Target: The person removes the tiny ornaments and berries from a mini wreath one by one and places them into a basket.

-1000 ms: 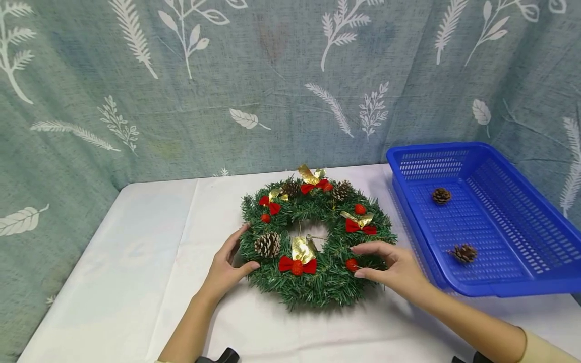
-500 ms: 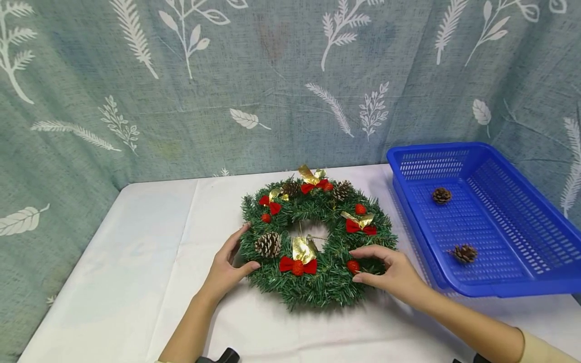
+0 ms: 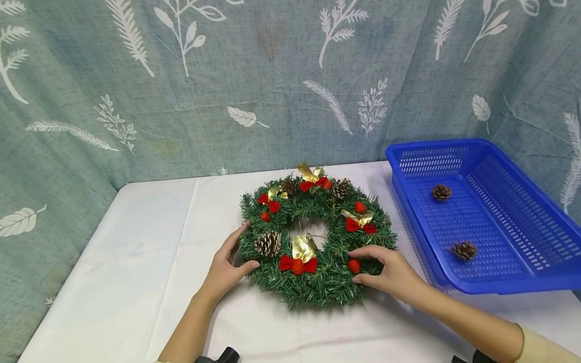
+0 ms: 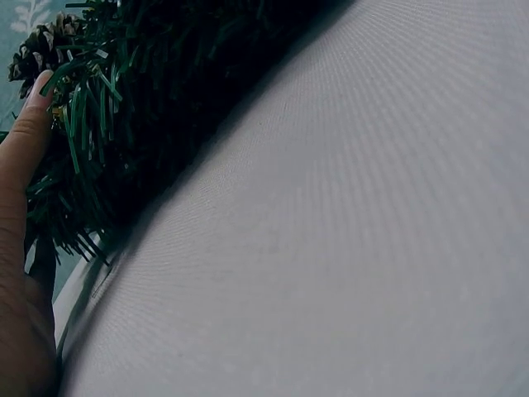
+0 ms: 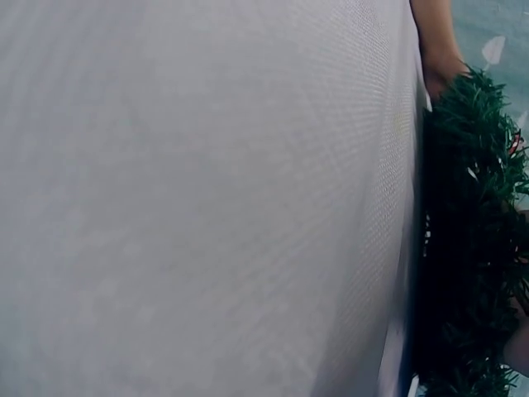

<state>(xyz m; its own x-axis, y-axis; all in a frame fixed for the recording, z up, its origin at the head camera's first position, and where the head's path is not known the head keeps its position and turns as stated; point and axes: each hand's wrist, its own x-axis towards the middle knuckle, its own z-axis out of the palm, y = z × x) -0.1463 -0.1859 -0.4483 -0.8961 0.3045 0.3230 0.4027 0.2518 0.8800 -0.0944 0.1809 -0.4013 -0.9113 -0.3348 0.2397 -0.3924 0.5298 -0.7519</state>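
Observation:
A green Christmas wreath (image 3: 317, 292) with red bows, gold ribbons, pine cones and red berries lies on the white table. My left hand (image 3: 224, 269) holds its left side, thumb on the near edge by a pine cone (image 3: 268, 244) and fingers along the outer edge. In the left wrist view, one fingertip of the left hand (image 4: 21, 165) lies against the greenery below a pine cone (image 4: 45, 50). My right hand (image 3: 392, 272) is at the wreath's right front, thumb and forefinger curled round a red berry (image 3: 354, 265); its stem is hidden.
A blue plastic basket (image 3: 410, 222) stands right of the wreath, beside my right forearm. In it lie two pine cones, the far one (image 3: 441, 192) and the near one (image 3: 464, 250). A leaf-patterned curtain (image 3: 272, 141) hangs behind the table (image 3: 136, 242).
My right thumb and forefinger have shifted slightly left round the red berry, and the berry has turned and moved a little right. The left hand and wreath stay put. The head view tilts slightly.

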